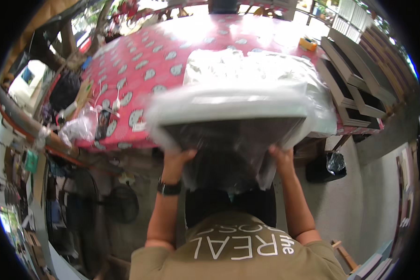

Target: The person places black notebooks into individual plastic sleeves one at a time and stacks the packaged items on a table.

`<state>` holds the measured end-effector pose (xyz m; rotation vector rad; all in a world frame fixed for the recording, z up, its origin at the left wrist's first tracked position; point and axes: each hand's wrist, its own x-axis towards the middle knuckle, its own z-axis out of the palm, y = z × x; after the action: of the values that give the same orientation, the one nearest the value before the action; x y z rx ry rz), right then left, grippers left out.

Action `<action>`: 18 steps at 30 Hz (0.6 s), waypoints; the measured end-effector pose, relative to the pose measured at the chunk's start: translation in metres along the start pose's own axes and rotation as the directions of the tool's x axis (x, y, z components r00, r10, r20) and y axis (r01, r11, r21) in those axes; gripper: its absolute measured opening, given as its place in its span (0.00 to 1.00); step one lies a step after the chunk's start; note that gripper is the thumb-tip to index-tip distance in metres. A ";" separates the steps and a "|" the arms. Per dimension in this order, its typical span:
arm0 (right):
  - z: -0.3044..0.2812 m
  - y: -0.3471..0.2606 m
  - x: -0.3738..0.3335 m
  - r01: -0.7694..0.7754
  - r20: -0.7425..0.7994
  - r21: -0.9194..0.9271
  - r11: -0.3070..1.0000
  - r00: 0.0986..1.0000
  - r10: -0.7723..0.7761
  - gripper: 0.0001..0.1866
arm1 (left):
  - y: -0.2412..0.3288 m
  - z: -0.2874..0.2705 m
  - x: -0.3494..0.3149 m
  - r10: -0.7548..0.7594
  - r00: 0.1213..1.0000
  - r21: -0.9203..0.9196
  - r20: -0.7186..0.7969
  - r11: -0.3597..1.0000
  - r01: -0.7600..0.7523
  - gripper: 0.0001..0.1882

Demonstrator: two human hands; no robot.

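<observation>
A shallow box-like panel [233, 110], white along its far edge and dark on the side toward me, is held up in front of my body at the table's near edge. Clear plastic wraps loosely round it and hangs down below; motion blurs both. My left hand [176, 161] grips the left side, its thumb on the plastic. On the opposite side my right hand [281, 157] holds on the same way. The other fingers of both hands are mostly hidden. Just beyond the panel, sheets of clear plastic [261, 67] lie spread on the table.
A pink patterned cloth covers the table [149, 58]. Several white-edged, dark-faced panels [347, 79] are stacked at the right. Orange tape [308, 44] sits at the back right, crumpled plastic [81, 127] at the near left. A black bin [325, 167] and a fan [119, 203] stand on the floor.
</observation>
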<state>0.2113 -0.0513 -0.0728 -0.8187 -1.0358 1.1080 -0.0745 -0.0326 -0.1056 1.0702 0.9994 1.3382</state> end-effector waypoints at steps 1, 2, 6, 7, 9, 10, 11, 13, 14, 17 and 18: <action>0.003 0.000 -0.009 0.000 0.014 -0.002 1.000 1.000 0.001 0.27 | -0.003 -0.010 -0.013 0.026 0.999 -0.016 -0.041 1.000 -0.027 0.24; 0.007 0.001 -0.012 -0.034 0.075 -0.034 0.999 0.997 0.036 0.28 | -0.001 -0.023 -0.028 0.012 0.995 -0.049 -0.094 0.999 -0.017 0.25; 0.053 0.001 -0.012 0.052 0.371 -0.257 0.965 0.927 0.048 0.36 | 0.013 -0.068 -0.086 0.226 0.939 -0.052 -0.260 0.968 -0.247 0.17; 0.060 0.010 -0.014 0.136 0.404 -0.294 0.946 0.915 -0.006 0.37 | 0.014 -0.077 -0.097 0.242 0.913 0.015 -0.329 0.968 -0.252 0.21; 0.067 0.015 -0.011 0.148 0.545 -0.285 0.947 0.838 0.033 0.45 | -0.005 -0.108 -0.119 0.281 0.856 0.145 -0.434 0.960 -0.241 0.26; 0.063 0.014 -0.001 0.101 0.650 -0.212 0.972 0.757 0.063 0.44 | -0.010 -0.125 -0.126 0.236 0.886 0.085 -0.398 0.972 -0.221 0.27; 0.056 0.012 0.013 0.040 0.754 -0.147 0.988 0.651 0.086 0.44 | -0.013 -0.139 -0.133 0.190 0.908 0.022 -0.373 0.980 -0.196 0.28; 0.042 0.018 0.072 0.361 0.826 0.076 0.929 0.499 -0.262 0.34 | -0.018 -0.162 -0.140 0.088 0.939 -0.062 -0.333 0.991 -0.115 0.29; 0.028 -0.001 0.082 -0.176 0.501 -0.397 0.901 0.781 0.373 0.27 | -0.028 -0.170 -0.142 0.071 0.939 -0.062 -0.337 0.993 -0.098 0.29; 0.002 0.049 0.193 -0.259 -0.114 -0.622 0.739 0.964 0.242 0.37 | -0.038 -0.176 -0.159 0.034 0.914 -0.002 -0.405 0.999 -0.038 0.29; 0.001 0.070 0.217 -0.328 -0.233 -0.731 0.598 0.944 0.233 0.45 | -0.041 -0.178 -0.163 0.020 0.909 0.001 -0.416 1.000 -0.022 0.29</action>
<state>0.2123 0.1770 -0.0841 -1.7737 -1.3239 0.8323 -0.2389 -0.1904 -0.1953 0.8062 1.2988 1.6261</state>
